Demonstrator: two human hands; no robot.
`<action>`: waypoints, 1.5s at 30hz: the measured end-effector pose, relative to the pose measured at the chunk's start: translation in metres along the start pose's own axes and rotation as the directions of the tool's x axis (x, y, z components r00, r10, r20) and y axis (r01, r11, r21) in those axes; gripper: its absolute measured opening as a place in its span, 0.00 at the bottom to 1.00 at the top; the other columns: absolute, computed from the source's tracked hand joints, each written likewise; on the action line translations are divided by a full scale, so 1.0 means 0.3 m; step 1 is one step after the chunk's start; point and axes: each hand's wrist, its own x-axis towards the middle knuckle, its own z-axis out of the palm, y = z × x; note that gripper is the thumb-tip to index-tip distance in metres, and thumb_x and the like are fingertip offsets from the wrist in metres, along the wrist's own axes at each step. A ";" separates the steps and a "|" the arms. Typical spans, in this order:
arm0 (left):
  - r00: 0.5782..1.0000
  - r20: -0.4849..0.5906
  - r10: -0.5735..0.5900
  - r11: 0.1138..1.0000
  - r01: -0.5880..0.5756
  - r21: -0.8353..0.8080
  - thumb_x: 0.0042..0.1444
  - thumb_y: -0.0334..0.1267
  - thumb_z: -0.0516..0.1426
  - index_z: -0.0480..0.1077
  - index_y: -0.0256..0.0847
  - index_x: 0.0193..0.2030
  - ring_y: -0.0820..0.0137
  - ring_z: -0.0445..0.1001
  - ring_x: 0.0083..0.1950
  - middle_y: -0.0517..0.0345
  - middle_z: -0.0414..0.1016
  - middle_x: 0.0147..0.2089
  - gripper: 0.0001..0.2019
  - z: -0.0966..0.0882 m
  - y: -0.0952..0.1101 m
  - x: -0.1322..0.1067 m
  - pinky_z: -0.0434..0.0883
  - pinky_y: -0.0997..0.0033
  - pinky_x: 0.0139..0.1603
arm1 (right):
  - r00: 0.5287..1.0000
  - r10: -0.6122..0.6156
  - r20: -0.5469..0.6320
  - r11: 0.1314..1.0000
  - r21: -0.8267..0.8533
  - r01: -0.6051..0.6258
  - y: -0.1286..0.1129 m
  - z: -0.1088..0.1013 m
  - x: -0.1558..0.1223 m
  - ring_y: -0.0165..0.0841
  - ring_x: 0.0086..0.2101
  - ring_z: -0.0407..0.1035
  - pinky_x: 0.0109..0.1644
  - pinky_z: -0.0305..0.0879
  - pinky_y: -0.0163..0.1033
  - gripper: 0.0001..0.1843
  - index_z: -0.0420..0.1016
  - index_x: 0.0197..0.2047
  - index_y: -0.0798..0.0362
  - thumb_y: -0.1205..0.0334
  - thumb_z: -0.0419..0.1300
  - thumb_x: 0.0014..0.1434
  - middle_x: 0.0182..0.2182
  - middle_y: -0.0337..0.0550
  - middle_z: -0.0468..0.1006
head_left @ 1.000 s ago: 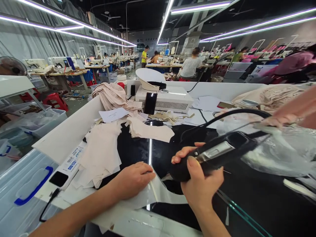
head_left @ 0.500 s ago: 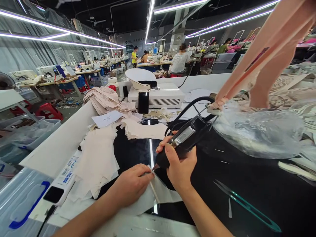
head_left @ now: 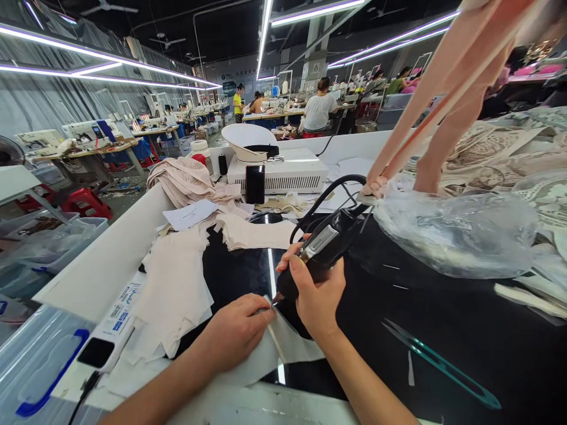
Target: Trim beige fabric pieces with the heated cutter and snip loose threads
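My right hand point(head_left: 319, 298) is wrapped round a black corded handheld tool point(head_left: 328, 236) with a bright metal plate on its body. Its pointed metal tip slants down to the top corner of a thin pale fabric piece point(head_left: 295, 342), right beside my left fingertips. My left hand point(head_left: 241, 327) is closed, fingers together, pinching and pressing the fabric against the glossy black work surface point(head_left: 239, 265). A narrow strip or seam runs down the fabric from the tip. Something thin and grey shows at my left index finger; its kind is unclear. Teal-handled tweezers point(head_left: 447, 366) lie to the right.
Stacked pale fabric pieces point(head_left: 175, 289) lie at left; another stack point(head_left: 257, 231) lies ahead. Behind stand a phone point(head_left: 255, 184) and a white vented box point(head_left: 283, 174). Peach fabric strips point(head_left: 436, 112) hang at right above a clear plastic bag point(head_left: 460, 236). A black cable point(head_left: 316, 198) loops behind the tool.
The view has shifted slightly. The tool and my right hand have moved a little left, with the tip still at the fabric corner. My left hand stays in place.
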 end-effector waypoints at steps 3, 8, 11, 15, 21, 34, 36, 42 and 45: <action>1.000 0.009 -0.011 1.000 0.011 0.003 0.75 0.31 0.49 0.75 0.38 0.57 0.64 0.80 0.55 0.46 0.80 0.55 0.15 0.002 -0.001 -0.002 0.81 0.65 0.57 | 1.000 0.001 -0.001 1.000 -0.014 -0.001 0.002 -0.002 -0.001 0.29 0.24 0.74 0.31 0.76 0.39 0.15 0.71 0.45 0.46 0.60 0.71 0.58 0.29 0.30 0.79; 1.000 -0.013 -0.008 1.000 0.008 0.002 0.75 0.31 0.50 0.75 0.37 0.58 0.62 0.81 0.55 0.46 0.80 0.55 0.14 0.006 -0.003 -0.005 0.81 0.64 0.57 | 1.000 0.000 -0.002 1.000 -0.022 0.000 -0.008 -0.007 0.003 0.29 0.24 0.74 0.31 0.76 0.39 0.14 0.70 0.44 0.46 0.60 0.70 0.59 0.29 0.30 0.79; 1.000 -0.010 -0.002 1.000 0.002 0.008 0.75 0.31 0.50 0.76 0.37 0.57 0.62 0.81 0.54 0.46 0.80 0.55 0.14 0.006 -0.005 -0.007 0.81 0.64 0.57 | 1.000 -0.006 -0.007 1.000 -0.009 0.006 -0.024 -0.014 0.003 0.29 0.23 0.73 0.30 0.75 0.38 0.15 0.70 0.44 0.46 0.59 0.71 0.58 0.28 0.30 0.79; 1.000 -0.013 -0.004 1.000 0.004 0.020 0.75 0.31 0.50 0.76 0.38 0.55 0.62 0.81 0.54 0.47 0.80 0.55 0.13 0.009 -0.009 -0.009 0.81 0.65 0.57 | 1.000 0.002 0.001 1.000 0.013 -0.002 -0.034 -0.024 -0.006 0.29 0.23 0.73 0.27 0.73 0.36 0.15 0.71 0.43 0.46 0.59 0.71 0.58 0.28 0.29 0.79; 1.000 -0.010 -0.004 1.000 0.004 0.025 0.75 0.31 0.50 0.76 0.39 0.56 0.63 0.81 0.54 0.48 0.80 0.55 0.13 0.007 -0.009 -0.009 0.81 0.65 0.57 | 1.000 -0.007 0.003 1.000 -0.001 0.007 -0.021 -0.031 -0.018 0.29 0.23 0.73 0.30 0.74 0.37 0.14 0.72 0.44 0.46 0.60 0.71 0.58 0.28 0.30 0.80; 0.998 0.007 0.062 0.997 -0.062 0.052 0.77 0.33 0.50 0.75 0.38 0.57 0.61 0.80 0.57 0.46 0.80 0.56 0.13 -0.010 -0.018 -0.004 0.77 0.52 0.65 | 1.000 0.001 0.010 1.000 0.016 -0.001 -0.069 -0.072 -0.010 0.29 0.24 0.74 0.31 0.74 0.37 0.15 0.72 0.45 0.46 0.58 0.72 0.59 0.30 0.30 0.80; 0.997 0.000 0.079 0.995 -0.079 0.062 0.77 0.33 0.49 0.75 0.37 0.56 0.61 0.79 0.57 0.45 0.80 0.55 0.13 -0.017 -0.010 0.010 0.77 0.51 0.66 | 1.000 0.004 0.004 1.000 0.017 -0.004 -0.075 -0.081 -0.011 0.29 0.24 0.74 0.31 0.74 0.36 0.17 0.73 0.47 0.46 0.58 0.73 0.58 0.30 0.30 0.80; 0.992 0.098 0.078 0.997 -0.078 -0.006 0.77 0.34 0.50 0.76 0.36 0.55 0.62 0.79 0.51 0.48 0.81 0.48 0.13 -0.018 0.019 0.035 0.81 0.61 0.56 | 1.000 0.007 -0.004 1.000 -0.001 -0.007 -0.076 -0.087 -0.020 0.29 0.24 0.74 0.31 0.75 0.37 0.17 0.73 0.46 0.46 0.57 0.73 0.58 0.30 0.31 0.80; 0.992 0.113 0.060 0.998 -0.058 -0.023 0.77 0.35 0.50 0.76 0.37 0.55 0.62 0.79 0.52 0.48 0.80 0.50 0.13 -0.012 0.021 0.021 0.80 0.62 0.55 | 1.000 0.014 0.007 1.000 0.005 -0.014 -0.076 -0.084 -0.026 0.29 0.24 0.74 0.30 0.74 0.36 0.16 0.73 0.45 0.46 0.58 0.73 0.58 0.30 0.31 0.80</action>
